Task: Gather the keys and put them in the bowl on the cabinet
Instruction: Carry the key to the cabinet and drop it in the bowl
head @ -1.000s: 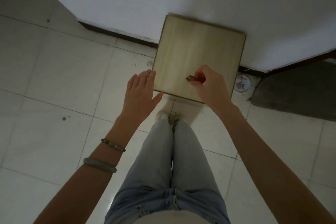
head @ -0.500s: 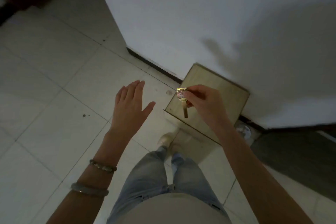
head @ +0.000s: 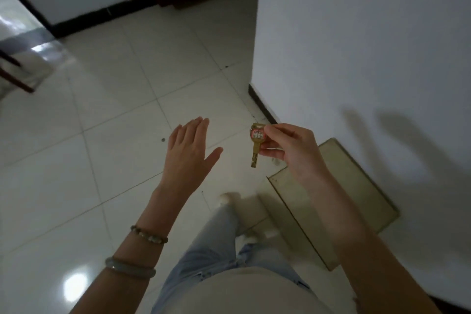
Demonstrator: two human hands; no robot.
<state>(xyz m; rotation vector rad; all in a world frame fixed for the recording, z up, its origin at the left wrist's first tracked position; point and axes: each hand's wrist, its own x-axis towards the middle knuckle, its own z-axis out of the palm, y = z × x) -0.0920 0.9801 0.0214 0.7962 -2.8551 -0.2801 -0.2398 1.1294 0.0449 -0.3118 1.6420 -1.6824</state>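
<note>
right hand (head: 293, 150): pinching the key by its head, thumb and fingertips closed on it, held out in front of the body over the floor.

key (head: 255, 147): brass-coloured, hanging blade down from the right hand's pinch. There's a red and white sticker or tag on the head; the print is too blurry to read. It's up in the air, not touching anything but the fingers.

left hand (head: 190, 153): empty, flat and spread, palm down, thumb sticking out to the side. It floats just left of the key, with a clear gap between them.

wrist stuff: beaded bracelet (head: 149, 235) and a pale smooth bangle (head: 130, 268) on the left forearm, the bangle further up the arm.

wooden stand (head: 339, 201): light wood, square-ish top, sitting against the white wall (head: 356, 46) at the lower right, partly behind the right forearm. What shows of its top has nothing on it.

floor (head: 114, 135): glossy pale tiles with a few small dark specks, and a bright light reflection at the lower left.

person: light blue jeans (head: 216, 245) and pale shoes visible straight down, pretty motion-blurred.

bowl: can't spot one anywhere in this view.
</note>
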